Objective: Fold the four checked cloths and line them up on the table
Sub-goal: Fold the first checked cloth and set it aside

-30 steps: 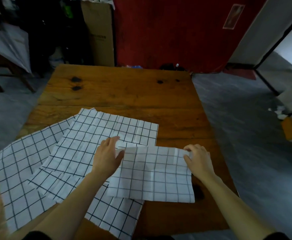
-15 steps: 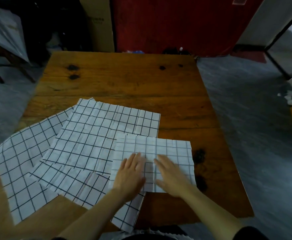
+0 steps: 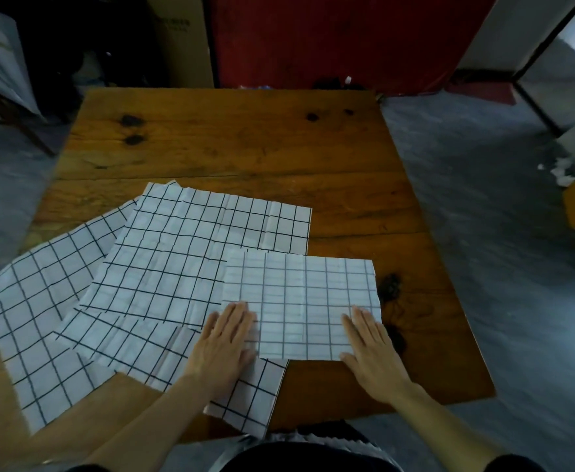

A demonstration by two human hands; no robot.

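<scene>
A folded white cloth with black checks (image 3: 301,294) lies on the wooden table (image 3: 231,137), near its front right. My left hand (image 3: 226,342) presses flat on the cloth's near left corner. My right hand (image 3: 371,345) presses flat on its near right corner, fingers straight. Under and left of it lie unfolded checked cloths in an overlapping fan: one on top (image 3: 194,250), one beneath toward the front edge (image 3: 136,349), and one at the far left (image 3: 41,308) hanging over the table's left edge.
The far half of the table is bare wood with dark knots (image 3: 131,129). A cardboard box (image 3: 184,39) and a red panel (image 3: 330,39) stand behind the table. Grey floor lies to the right, with scattered litter (image 3: 563,172).
My hands moved from the folded cloth's far corners to its middle, then slid apart along it to the near corners. The view shifted nearer the table.
</scene>
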